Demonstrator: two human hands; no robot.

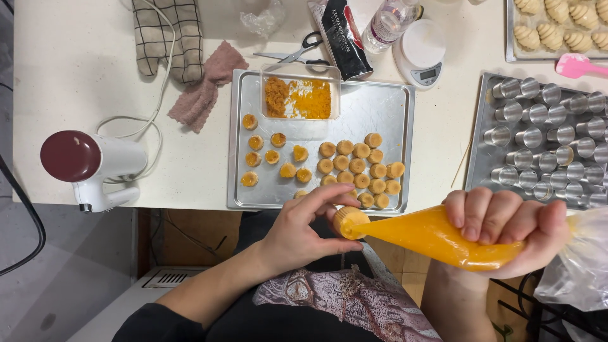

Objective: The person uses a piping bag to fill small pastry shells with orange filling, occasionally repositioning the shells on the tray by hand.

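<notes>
Right hand (506, 225) clenched on orange piping bag (437, 237), tip w/ small pastry (349, 221), prob. touching; left hand (304, 228) pinches pastry, above baking tray (380, 107).

Orange piping bag (437, 237); tan pastry cup (349, 221); silver tray (380, 107); beige checked mitt (168, 38).

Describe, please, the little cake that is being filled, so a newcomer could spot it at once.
Start at the big silver baking tray in the middle of the white table. Just below its near edge, the left hand holds one small cake. Unlike the others, it touches the orange piping bag's tip.
</notes>
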